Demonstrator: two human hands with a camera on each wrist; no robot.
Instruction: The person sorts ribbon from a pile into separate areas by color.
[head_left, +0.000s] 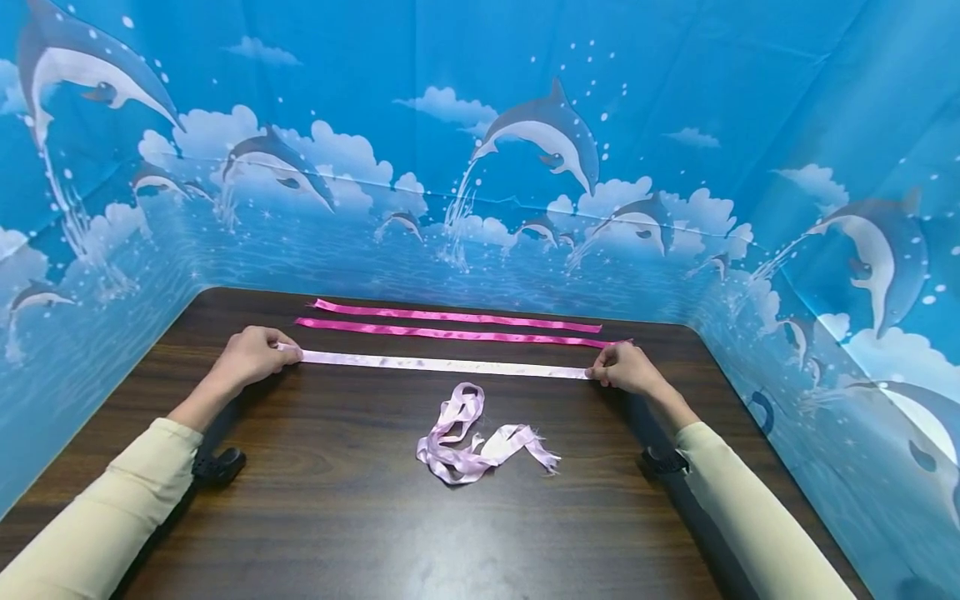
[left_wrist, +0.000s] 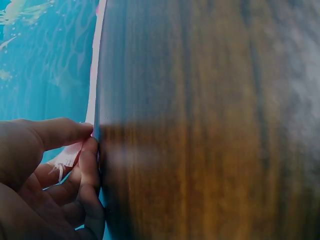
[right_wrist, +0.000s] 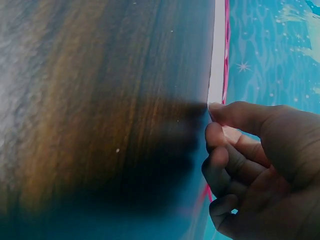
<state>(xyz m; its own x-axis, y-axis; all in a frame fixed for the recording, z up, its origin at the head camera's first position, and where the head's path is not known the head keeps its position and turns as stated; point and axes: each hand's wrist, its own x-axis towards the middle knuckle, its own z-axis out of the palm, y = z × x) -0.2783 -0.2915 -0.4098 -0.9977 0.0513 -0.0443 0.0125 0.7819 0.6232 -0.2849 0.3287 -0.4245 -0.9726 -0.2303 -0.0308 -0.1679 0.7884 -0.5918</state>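
Note:
A pale pink ribbon [head_left: 442, 365] is stretched straight across the table between both hands. My left hand [head_left: 261, 357] pinches its left end between thumb and fingers; in the left wrist view a frayed tip [left_wrist: 64, 159] pokes out behind the thumb. At the other end my right hand [head_left: 624, 367] pinches the ribbon, and the right wrist view shows the pale strip [right_wrist: 216, 55] running away from the thumb tip. Just behind it lie two hot pink ribbons [head_left: 450, 333], roughly parallel. Nearer the front rests a crumpled lilac ribbon [head_left: 450, 458] with frayed ends.
The dark wood-grain table [head_left: 337, 517] is bordered at the back and sides by a blue dolphin-print curtain [head_left: 360, 242]. Dark wrist-worn devices sit below each sleeve cuff, the left one [head_left: 217, 467] close over the tabletop.

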